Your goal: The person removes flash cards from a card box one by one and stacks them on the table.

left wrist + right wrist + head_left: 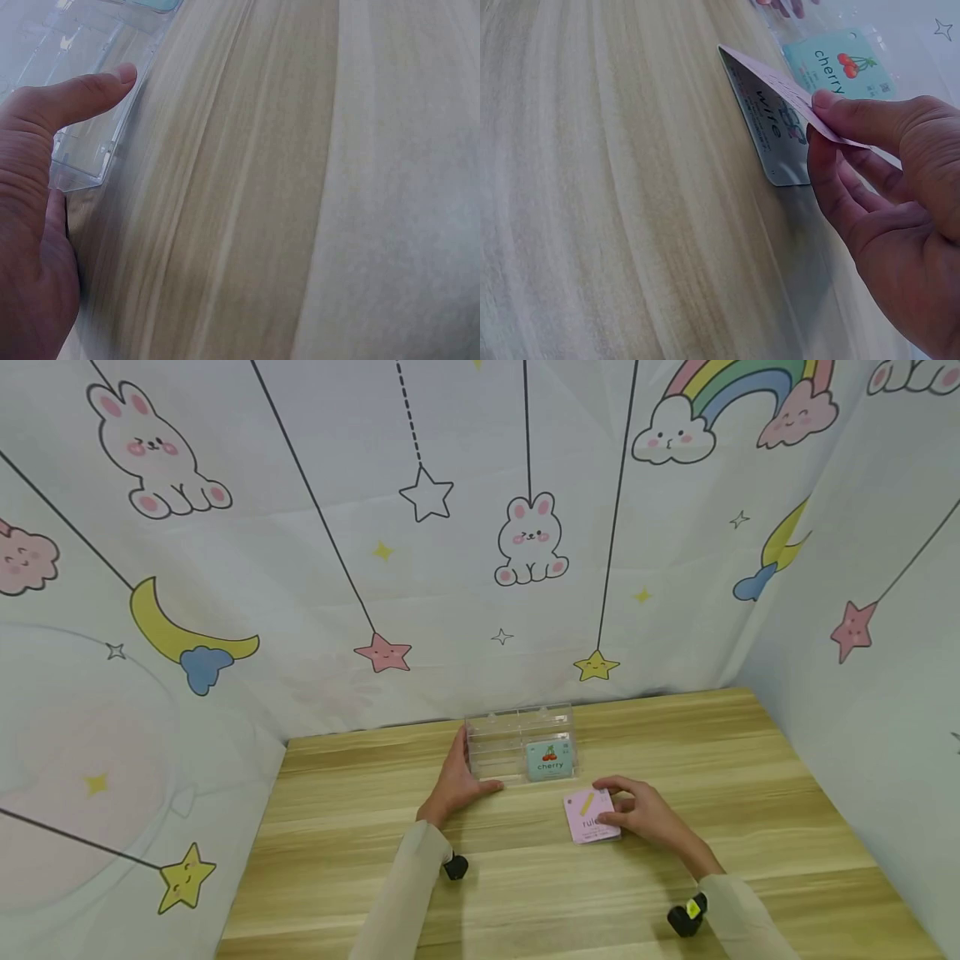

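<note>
A clear plastic box (495, 745) divided into compartments stands near the back of the table. In its front right compartment lie light-blue cards, the top one printed "cherry" (551, 762). My left hand (456, 787) holds the box at its front left corner, fingers along the left side and thumb at the front edge. In front of the box, my right hand (647, 814) pinches a pink card (588, 818) showing a yellow ruler between thumb and fingers. Beneath it, in the right wrist view, a card printed "wife" (769, 127) fans away, meeting the pink card at one corner.
The wood-grain table (525, 893) has white cloth (450, 577) with bunnies, stars and moons hanging behind it and at both sides. The box's back edge stands close to the rear cloth. Black wrist cameras (455, 867) sit on both wrists.
</note>
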Action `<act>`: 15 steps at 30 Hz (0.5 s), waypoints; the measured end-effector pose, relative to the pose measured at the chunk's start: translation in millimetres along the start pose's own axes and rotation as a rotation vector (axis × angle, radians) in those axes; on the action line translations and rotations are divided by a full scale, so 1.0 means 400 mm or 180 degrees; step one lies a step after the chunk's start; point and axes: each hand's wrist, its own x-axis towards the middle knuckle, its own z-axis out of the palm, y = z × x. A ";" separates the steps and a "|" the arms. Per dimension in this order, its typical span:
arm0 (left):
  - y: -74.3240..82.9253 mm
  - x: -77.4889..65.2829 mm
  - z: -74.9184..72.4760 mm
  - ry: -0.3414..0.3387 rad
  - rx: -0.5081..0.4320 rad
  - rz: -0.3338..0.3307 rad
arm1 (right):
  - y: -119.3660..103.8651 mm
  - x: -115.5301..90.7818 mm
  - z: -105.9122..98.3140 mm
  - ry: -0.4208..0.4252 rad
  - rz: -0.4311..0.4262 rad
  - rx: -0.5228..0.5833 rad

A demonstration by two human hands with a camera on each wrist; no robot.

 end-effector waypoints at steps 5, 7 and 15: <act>-0.001 0.001 0.000 -0.0007 0.0002 0.0011 | 0.020 0.003 0.001 0.0085 -0.0081 -0.0316; 0.000 0.002 -0.001 -0.0020 0.0010 -0.0003 | 0.022 0.003 0.003 0.0151 -0.0109 -0.0454; 0.006 -0.001 -0.002 -0.0031 -0.0031 -0.0058 | 0.029 0.002 0.016 0.0317 -0.0360 -0.0813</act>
